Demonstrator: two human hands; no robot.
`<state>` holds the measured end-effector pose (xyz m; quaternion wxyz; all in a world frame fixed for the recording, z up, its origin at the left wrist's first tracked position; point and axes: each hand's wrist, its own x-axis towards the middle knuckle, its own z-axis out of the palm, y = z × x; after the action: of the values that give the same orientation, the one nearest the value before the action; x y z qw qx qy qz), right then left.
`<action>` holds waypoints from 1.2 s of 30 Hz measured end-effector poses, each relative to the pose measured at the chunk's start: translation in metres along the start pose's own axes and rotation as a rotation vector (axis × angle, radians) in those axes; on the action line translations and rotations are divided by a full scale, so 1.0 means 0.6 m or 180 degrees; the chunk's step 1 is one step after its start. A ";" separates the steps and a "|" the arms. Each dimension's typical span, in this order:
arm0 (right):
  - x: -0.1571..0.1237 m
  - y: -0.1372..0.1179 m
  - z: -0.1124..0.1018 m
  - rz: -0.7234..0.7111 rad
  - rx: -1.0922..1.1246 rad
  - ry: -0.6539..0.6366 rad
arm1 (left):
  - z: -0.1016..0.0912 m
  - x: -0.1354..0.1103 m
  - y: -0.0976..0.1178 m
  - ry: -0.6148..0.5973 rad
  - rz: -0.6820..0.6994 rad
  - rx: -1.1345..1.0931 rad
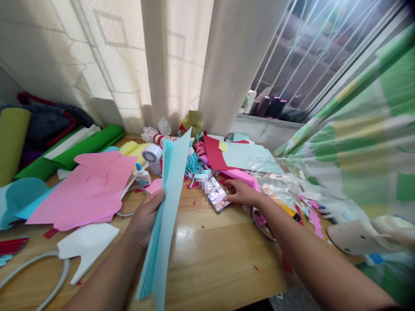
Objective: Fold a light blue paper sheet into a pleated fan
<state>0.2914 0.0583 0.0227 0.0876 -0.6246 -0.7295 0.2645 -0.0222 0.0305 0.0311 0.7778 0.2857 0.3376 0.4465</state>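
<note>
Pleated light-blue paper [173,194], one: above wooden table [214,255], gripped between thumb and fingers of left hand [142,222]. Phone [216,193], one: screen lit, on table; right hand [241,192] at its edge, fingers bent, grip indeterminable. Beyond: red sheet [212,152]; curtain [178,56].

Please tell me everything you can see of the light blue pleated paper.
The light blue pleated paper looks like thin, matte sheet material. Narrow folds are stacked along its left side, with a wider, smoother panel open on the right. The left hand grips its left edge partway along. It stands tilted above the table, top leaning right; whether its lower end touches is unclear.
</note>
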 end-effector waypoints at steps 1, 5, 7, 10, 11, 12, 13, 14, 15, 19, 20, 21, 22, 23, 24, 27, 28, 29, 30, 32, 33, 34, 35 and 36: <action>0.002 -0.002 0.000 -0.0027 -0.0007 -0.0085 | -0.001 0.001 -0.001 -0.0015 0.0041 0.0010; 0.014 -0.012 -0.003 -0.0093 -0.0065 -0.0254 | -0.005 0.005 -0.005 -0.0052 0.0135 0.0071; 0.019 -0.015 -0.005 -0.0109 -0.0122 -0.0303 | -0.006 0.007 -0.006 -0.0063 0.0140 0.0098; 0.025 -0.015 -0.007 -0.0065 -0.0224 -0.0357 | -0.008 0.007 -0.007 -0.0065 0.0136 0.0121; 0.026 -0.015 -0.006 -0.0042 -0.0255 -0.0368 | -0.008 0.007 -0.007 -0.0062 0.0135 0.0125; 0.028 -0.014 -0.006 -0.0019 -0.0284 -0.0378 | -0.007 0.006 -0.007 -0.0059 0.0136 0.0128; 0.029 -0.014 -0.005 0.0007 -0.0310 -0.0386 | -0.007 0.006 -0.006 -0.0058 0.0138 0.0130; 0.030 -0.013 -0.004 0.0034 -0.0333 -0.0391 | -0.006 0.005 -0.006 -0.0058 0.0139 0.0133; 0.032 -0.013 -0.003 0.0061 -0.0354 -0.0393 | -0.006 0.005 -0.006 -0.0059 0.0138 0.0139; 0.034 -0.014 -0.004 0.0069 -0.0383 -0.0358 | -0.006 0.005 -0.005 -0.0074 0.0127 0.0189; 0.031 -0.015 -0.006 0.0038 -0.0375 -0.0339 | -0.006 0.006 -0.005 -0.0083 0.0131 0.0201; 0.026 -0.016 -0.007 0.0002 -0.0361 -0.0318 | -0.007 0.006 -0.004 -0.0095 0.0142 0.0208; 0.019 -0.017 -0.009 -0.0033 -0.0346 -0.0297 | -0.007 0.006 -0.004 -0.0110 0.0161 0.0208; 0.009 -0.018 -0.008 -0.0058 -0.0335 -0.0273 | -0.007 0.005 -0.003 -0.0128 0.0186 0.0203; -0.003 -0.019 -0.006 -0.0067 -0.0336 -0.0244 | -0.006 0.005 -0.001 -0.0149 0.0213 0.0196; -0.044 -0.023 0.017 0.0039 -0.0432 -0.0031 | 0.000 0.001 0.006 -0.0217 0.0325 0.0166; -0.056 -0.026 0.030 0.0109 -0.0485 0.0100 | 0.003 0.000 0.008 -0.0239 0.0374 0.0152; -0.066 -0.030 0.044 0.0179 -0.0536 0.0246 | 0.007 -0.002 0.010 -0.0261 0.0422 0.0139; -0.073 -0.035 0.058 0.0242 -0.0582 0.0388 | 0.012 -0.004 0.012 -0.0278 0.0466 0.0129; -0.078 -0.048 0.082 0.0343 -0.0655 0.0631 | 0.019 -0.012 0.013 -0.0286 0.0530 0.0128; -0.077 -0.055 0.091 0.0381 -0.0683 0.0725 | 0.022 -0.017 0.013 -0.0279 0.0554 0.0136; -0.076 -0.061 0.098 0.0414 -0.0707 0.0804 | 0.024 -0.024 0.012 -0.0259 0.0557 0.0161; -0.073 -0.067 0.102 0.0437 -0.0728 0.0871 | 0.024 -0.033 0.011 -0.0210 0.0539 0.0199; -0.071 -0.071 0.104 0.0456 -0.0748 0.0938 | 0.022 -0.042 0.010 -0.0114 0.0480 0.0262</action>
<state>0.2347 -0.0030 -0.0004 0.1009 -0.7128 -0.6884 0.0888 -0.0241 0.0087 0.0506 0.7355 0.3500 0.3193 0.4843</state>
